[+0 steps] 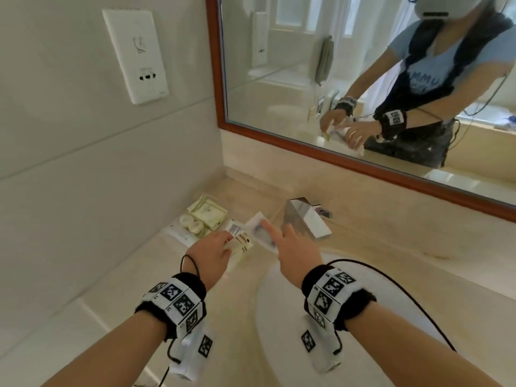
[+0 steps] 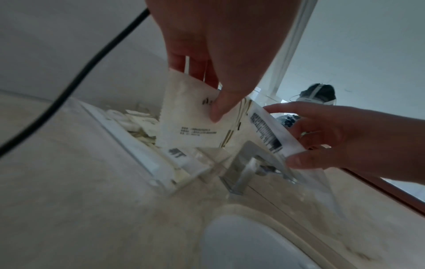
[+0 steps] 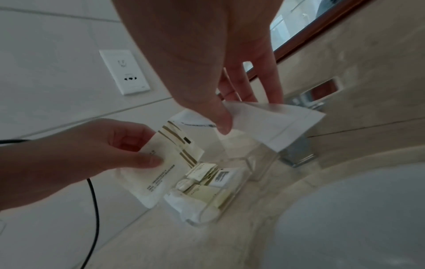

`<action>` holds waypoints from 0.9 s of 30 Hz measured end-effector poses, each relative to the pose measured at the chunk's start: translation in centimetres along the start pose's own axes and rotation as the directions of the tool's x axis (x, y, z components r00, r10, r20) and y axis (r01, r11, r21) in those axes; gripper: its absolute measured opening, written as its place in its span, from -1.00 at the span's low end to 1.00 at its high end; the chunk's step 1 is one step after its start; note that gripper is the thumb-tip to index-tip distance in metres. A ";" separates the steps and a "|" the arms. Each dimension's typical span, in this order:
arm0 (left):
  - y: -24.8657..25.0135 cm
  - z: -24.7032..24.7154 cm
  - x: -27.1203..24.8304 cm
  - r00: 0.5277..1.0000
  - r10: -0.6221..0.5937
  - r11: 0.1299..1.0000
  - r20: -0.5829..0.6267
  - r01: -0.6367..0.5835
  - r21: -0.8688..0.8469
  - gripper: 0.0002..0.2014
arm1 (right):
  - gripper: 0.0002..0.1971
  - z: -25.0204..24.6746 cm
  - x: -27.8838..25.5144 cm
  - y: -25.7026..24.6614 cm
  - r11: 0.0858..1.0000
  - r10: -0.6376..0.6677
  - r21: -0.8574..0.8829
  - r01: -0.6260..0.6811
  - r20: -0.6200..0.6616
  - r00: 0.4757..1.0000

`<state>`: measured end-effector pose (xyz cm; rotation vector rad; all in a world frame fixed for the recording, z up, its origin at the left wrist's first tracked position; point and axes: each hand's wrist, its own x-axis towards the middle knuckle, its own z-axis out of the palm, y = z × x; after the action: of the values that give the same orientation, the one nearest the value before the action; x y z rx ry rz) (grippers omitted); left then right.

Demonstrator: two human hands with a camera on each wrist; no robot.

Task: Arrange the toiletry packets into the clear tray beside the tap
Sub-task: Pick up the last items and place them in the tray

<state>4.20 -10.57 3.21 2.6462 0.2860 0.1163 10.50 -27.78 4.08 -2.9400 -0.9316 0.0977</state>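
Both hands are up over the marble counter, each holding a flat sachet above the clear rectangular plastic tray (image 3: 239, 183). The left hand (image 1: 212, 254) pinches a cream-coloured paper packet with gold stripes and small black print (image 3: 161, 163) between thumb and curled fingers, gripping it by its upper edge so it hangs tilted over the tray's near end. The right hand (image 1: 296, 252) pinches a white flat packet with a dark printed label (image 3: 271, 125) between thumb and fingers, the index finger stretched out along it; this packet sits just beside the cream one, closer to the square chrome tap (image 1: 307, 219).

Inside the tray lie more toiletry items: several cream sachets (image 3: 202, 172), a small white packet with dark print (image 3: 223, 177) and some white wrapped pieces (image 3: 184, 202) at one end. The tray stands on the beige marble countertop (image 1: 391, 233), touching nothing but the stone, just left of the tap and near the corner of the white tiled wall. A white oval basin (image 1: 279, 317) lies below the wrists. On the wall hangs a white socket plate (image 1: 135, 55), and a wood-framed mirror (image 1: 220, 79) runs along the back.
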 end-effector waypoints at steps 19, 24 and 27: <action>-14.4 -4.7 10.0 0.995 -0.103 0.994 -0.010 0.103 -0.020 -0.74 | -0.05 3.7 16.0 -7.8 0.997 -0.029 0.072 0.015 0.190 0.981; -15.3 -4.3 11.2 0.995 -0.102 0.994 -0.003 0.102 -0.040 -0.74 | -0.07 3.8 16.9 -7.9 0.998 -0.062 0.012 0.061 0.263 0.963; -15.4 -4.2 11.9 0.994 -0.106 0.994 -0.001 0.106 -0.040 -0.74 | -0.11 3.7 16.8 -8.0 0.993 -0.072 -0.067 0.102 0.351 0.934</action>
<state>12.50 7.29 0.10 2.5856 0.4204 0.0905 19.33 -11.44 0.22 -3.0078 -1.1305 0.6083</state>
